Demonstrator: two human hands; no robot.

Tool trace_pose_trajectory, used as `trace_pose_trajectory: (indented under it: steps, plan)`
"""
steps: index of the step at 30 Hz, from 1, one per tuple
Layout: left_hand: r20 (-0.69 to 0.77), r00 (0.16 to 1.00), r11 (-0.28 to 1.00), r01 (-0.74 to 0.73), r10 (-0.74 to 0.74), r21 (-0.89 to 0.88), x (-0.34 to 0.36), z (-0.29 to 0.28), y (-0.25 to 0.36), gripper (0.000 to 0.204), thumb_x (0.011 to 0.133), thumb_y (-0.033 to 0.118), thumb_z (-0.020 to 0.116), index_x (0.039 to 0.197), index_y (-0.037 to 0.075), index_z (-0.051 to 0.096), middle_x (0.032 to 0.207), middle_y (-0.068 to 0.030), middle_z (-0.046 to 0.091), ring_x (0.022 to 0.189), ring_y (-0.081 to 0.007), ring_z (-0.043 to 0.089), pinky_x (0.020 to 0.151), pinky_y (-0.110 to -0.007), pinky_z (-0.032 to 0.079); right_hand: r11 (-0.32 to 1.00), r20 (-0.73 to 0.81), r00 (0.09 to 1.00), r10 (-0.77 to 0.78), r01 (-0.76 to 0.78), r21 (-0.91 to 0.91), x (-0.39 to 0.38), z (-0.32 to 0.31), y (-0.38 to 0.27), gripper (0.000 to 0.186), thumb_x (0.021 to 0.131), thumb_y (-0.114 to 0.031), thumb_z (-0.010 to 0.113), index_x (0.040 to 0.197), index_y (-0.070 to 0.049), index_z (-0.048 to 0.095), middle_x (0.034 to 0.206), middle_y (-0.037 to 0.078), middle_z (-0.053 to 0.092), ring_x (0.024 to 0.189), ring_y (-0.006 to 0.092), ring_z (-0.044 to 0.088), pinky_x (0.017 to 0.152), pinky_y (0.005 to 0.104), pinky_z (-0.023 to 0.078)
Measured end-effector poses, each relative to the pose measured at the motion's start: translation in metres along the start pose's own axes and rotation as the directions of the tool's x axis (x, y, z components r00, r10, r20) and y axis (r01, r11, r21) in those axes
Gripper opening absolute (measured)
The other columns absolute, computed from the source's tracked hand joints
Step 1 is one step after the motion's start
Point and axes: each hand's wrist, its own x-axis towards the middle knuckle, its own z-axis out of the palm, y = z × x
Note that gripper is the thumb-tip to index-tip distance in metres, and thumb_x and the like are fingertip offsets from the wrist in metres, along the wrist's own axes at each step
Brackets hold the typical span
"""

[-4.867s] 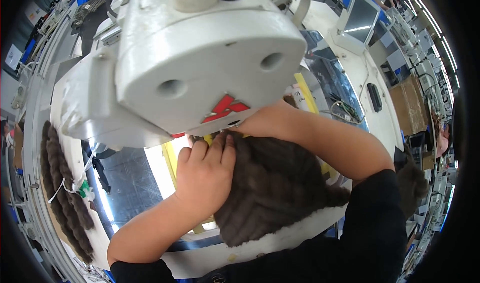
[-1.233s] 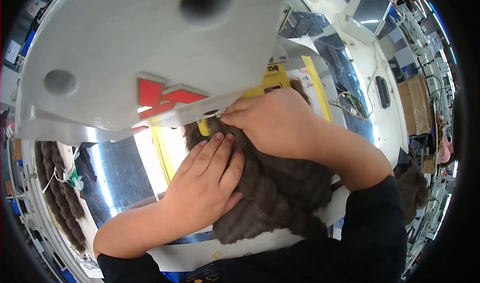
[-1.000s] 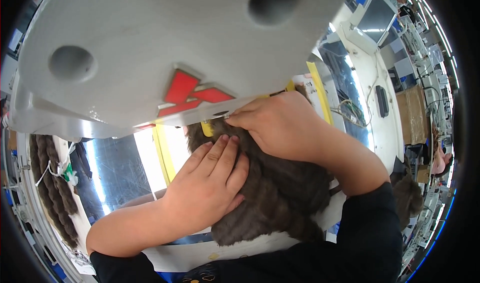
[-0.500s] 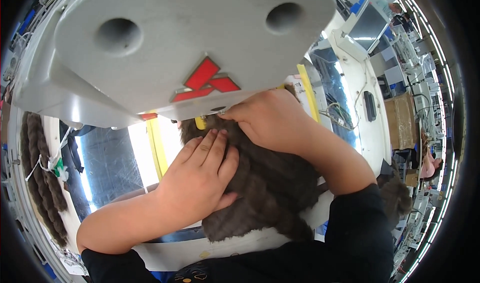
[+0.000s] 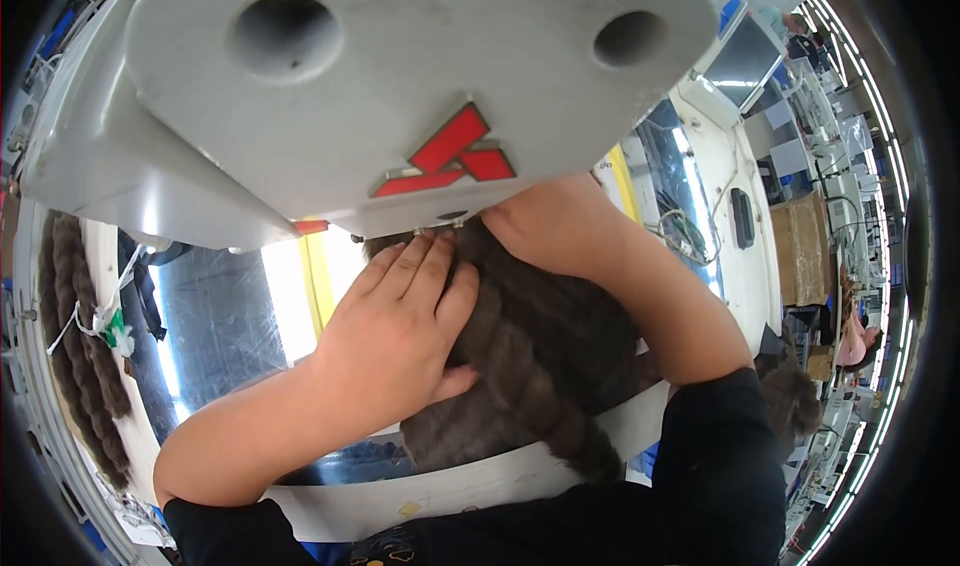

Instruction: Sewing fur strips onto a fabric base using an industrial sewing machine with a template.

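Observation:
A dark brown fur piece (image 5: 570, 351) lies beneath a big grey sewing machine head (image 5: 400, 86) and drapes toward me over the table's front edge. Flat on the fur's left part rests my left hand (image 5: 400, 311), its fingers stretched forward and the thumb apart. Its fingertips reach the lower edge of the machine head. My right hand (image 5: 545, 216) extends over the far right of the fur and in under the machine head. The fingers of that hand are hidden, so what they touch does not show. The needle area is hidden too.
Yellow strips (image 5: 318, 286) run along the table on both sides of the machine. Bundled brown fur strips (image 5: 85, 356) lie at the far left. Loose cables (image 5: 680, 231) and a dark oblong object (image 5: 741, 217) are at the right. Beyond stand a cardboard box (image 5: 803, 251) and several workstations.
My right hand has gone farther forward beneath the machine head, and its fingers have dropped from sight. The machine head now fills more of the view. The left hand stays nearly in place.

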Motion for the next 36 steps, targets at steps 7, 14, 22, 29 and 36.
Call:
trace_pose_trajectory:
  steps: [7, 14, 22, 29, 36]
  plan:
    - [-0.010, 0.999, 0.999, 0.031, -0.031, -0.016, 0.001, -0.001, -0.003, 0.090, 0.063, 0.042, 0.088, 0.134, -0.003, 0.054, 0.140, -0.0285, 0.054, 0.133, -0.0425, 0.052, 0.116, -0.050, 0.038, 0.999, 0.016, 0.999, 0.041, -0.041, 0.004, 0.008, 0.011, 0.014, 0.018, 0.086, -0.013, 0.058, 0.091, -0.004, 0.074, 0.081, 0.020, 0.070, 0.077, 0.0428, 0.068, 0.072, 0.0520, 0.055]
    - [0.029, 0.998, 0.997, 0.063, -0.064, 0.037, -0.005, -0.009, -0.004, 0.093, 0.060, 0.041, 0.089, 0.134, -0.003, 0.054, 0.139, -0.0286, 0.054, 0.131, -0.0428, 0.053, 0.116, -0.049, 0.039, 0.981, 0.006, 0.997, 0.078, -0.078, 0.180, 0.017, 0.014, 0.010, 0.020, 0.086, -0.014, 0.060, 0.094, 0.000, 0.071, 0.084, 0.024, 0.070, 0.083, 0.0460, 0.066, 0.078, 0.0537, 0.053]
    - [-0.002, 0.998, 0.997, 0.071, -0.071, -0.015, -0.013, -0.009, -0.016, 0.100, 0.058, 0.040, 0.091, 0.140, -0.003, 0.052, 0.140, -0.0251, 0.055, 0.130, -0.0409, 0.054, 0.112, -0.049, 0.041, 0.952, 0.062, 0.991, 0.117, -0.130, 0.276, 0.011, 0.012, 0.019, 0.021, 0.083, -0.012, 0.060, 0.095, 0.000, 0.073, 0.090, 0.023, 0.071, 0.089, 0.0441, 0.066, 0.081, 0.0503, 0.053]
    - [0.007, 0.993, 0.991, 0.114, -0.115, 0.075, -0.006, -0.016, -0.027, 0.102, 0.057, 0.042, 0.091, 0.139, -0.005, 0.053, 0.134, -0.0215, 0.058, 0.127, -0.0383, 0.053, 0.111, -0.048, 0.041, 0.960, 0.051, 0.981, -0.186, 0.171, 0.220, -0.018, 0.001, 0.002, 0.033, 0.083, -0.009, 0.060, 0.113, -0.007, 0.075, 0.117, 0.008, 0.073, 0.100, 0.0289, 0.071, 0.082, 0.0412, 0.058]
    - [0.076, 0.981, 0.984, 0.175, -0.176, 0.024, -0.003, -0.018, -0.036, 0.101, 0.053, 0.039, 0.090, 0.138, -0.003, 0.055, 0.132, -0.0210, 0.059, 0.126, -0.0403, 0.054, 0.110, -0.048, 0.040, 0.965, 0.129, 0.962, -0.241, 0.223, 0.138, -0.016, 0.008, -0.008, 0.031, 0.084, -0.009, 0.060, 0.111, -0.007, 0.074, 0.118, 0.005, 0.073, 0.099, 0.0248, 0.072, 0.076, 0.0404, 0.059]
